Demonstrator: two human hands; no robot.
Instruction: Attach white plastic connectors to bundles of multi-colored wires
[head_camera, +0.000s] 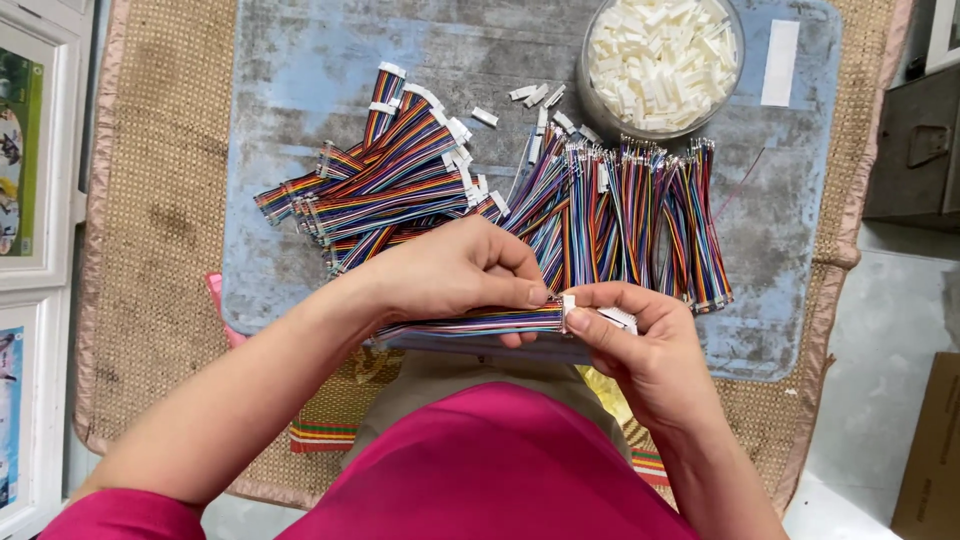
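Left hand (455, 270): fingers pinched shut on a flat rainbow ribbon cable (470, 322), which lies level beneath the palm. Right hand (640, 345): fingertips closed on a white plastic connector (568, 303) touching that cable's end, just beside the left thumb. Beyond both hands: heaped multicoloured cables (600, 215); farther off, a round tub of white connectors (662, 62) on a grey-blue board (290, 70).

Rainbow-striped ribbon cables (620, 215), white plastic connectors (662, 60) in a clear tub (590, 95), worn blue-grey surface (300, 120), tan woven mat (160, 220), magenta top (500, 470).
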